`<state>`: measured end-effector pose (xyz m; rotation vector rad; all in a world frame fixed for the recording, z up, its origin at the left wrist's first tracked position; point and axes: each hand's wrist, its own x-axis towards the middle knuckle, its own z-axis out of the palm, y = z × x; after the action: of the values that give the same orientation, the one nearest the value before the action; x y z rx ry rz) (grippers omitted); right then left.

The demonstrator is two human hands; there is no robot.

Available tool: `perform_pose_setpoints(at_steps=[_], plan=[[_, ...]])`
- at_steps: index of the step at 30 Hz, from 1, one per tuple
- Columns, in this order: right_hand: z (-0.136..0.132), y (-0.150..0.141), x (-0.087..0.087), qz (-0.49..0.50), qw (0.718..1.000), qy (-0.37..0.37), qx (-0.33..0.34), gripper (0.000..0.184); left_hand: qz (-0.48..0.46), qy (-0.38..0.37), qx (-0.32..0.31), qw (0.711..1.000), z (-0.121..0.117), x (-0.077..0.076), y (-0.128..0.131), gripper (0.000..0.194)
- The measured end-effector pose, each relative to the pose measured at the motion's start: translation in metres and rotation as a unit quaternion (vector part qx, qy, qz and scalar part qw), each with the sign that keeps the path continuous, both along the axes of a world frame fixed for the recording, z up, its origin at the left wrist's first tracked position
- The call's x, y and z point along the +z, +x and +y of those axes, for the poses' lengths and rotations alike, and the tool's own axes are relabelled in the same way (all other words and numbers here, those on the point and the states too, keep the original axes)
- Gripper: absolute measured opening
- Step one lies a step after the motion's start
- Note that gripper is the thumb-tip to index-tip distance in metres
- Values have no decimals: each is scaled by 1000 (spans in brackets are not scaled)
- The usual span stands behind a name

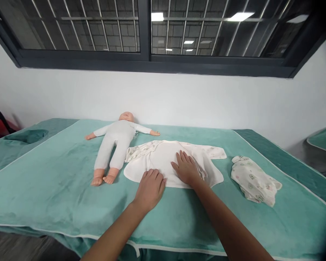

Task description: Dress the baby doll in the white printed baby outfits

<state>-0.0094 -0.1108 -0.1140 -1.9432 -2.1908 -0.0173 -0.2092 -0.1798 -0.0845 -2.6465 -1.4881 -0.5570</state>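
The right hand [187,169] lay open, fingers slightly spread, flat on the shirt [163,159], gripping nothing; the left hand [151,186], fingers together and bent, touched its lower edge, any pinch hidden. The shirt lay spread on a teal blanket [57,192], between a doll [121,131] and bundled clothing [254,181]. Behind stood a white wall [179,96] and barred window [145,32]. Bare blanket stretched from the shirt to the pale-trimmed front edge.
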Motion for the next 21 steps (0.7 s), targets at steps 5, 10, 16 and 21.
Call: perform_pose_setpoints(at_steps=[5, 10, 16, 21], plan=[[-31, -1, 3, -15, 998, -30, 54, 75, -3, 29, 23, 999, 0, -5, -3, 36], [-70, -2, 8, -1, 992, -35, 121, 73, 8, 40, 63, 997, 2, -11, -4, 35], [-76, -8, 41, 149, 949, -187, 206, 79, 24, 70, 75, 994, 13, 14, -27, 33], [-17, -58, 76, 266, 927, -202, 172, 82, 10, 117, 149, 982, 52, 53, -81, 29]])
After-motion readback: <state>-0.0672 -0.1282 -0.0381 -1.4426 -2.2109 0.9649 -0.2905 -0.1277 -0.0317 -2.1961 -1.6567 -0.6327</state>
